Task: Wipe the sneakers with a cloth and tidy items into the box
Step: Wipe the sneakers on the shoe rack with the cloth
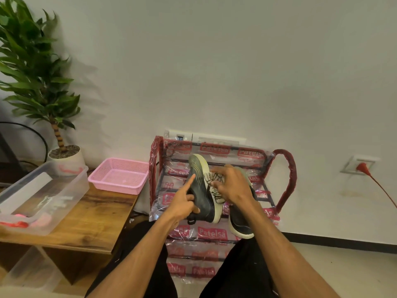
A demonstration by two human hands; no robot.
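My left hand (185, 204) grips a dark grey sneaker (200, 191) with a pale sole by its heel end, index finger stretched along its side. The sneaker is held in the air, toe pointing away from me. My right hand (233, 186) holds a bunched white patterned cloth (214, 187) against the sneaker's sole edge. A second dark sneaker (239, 225) lies on the rack under my right wrist, partly hidden. The clear plastic box (64, 190) stands on the wooden table at left.
A metal shoe rack (283, 168) wrapped in red-printed plastic stands against the wall ahead. A pink basket (119, 176) sits on the wooden table (96, 216). A potted plant (64, 154) is behind the box. A red plug and cord (365, 168) hang at the right wall.
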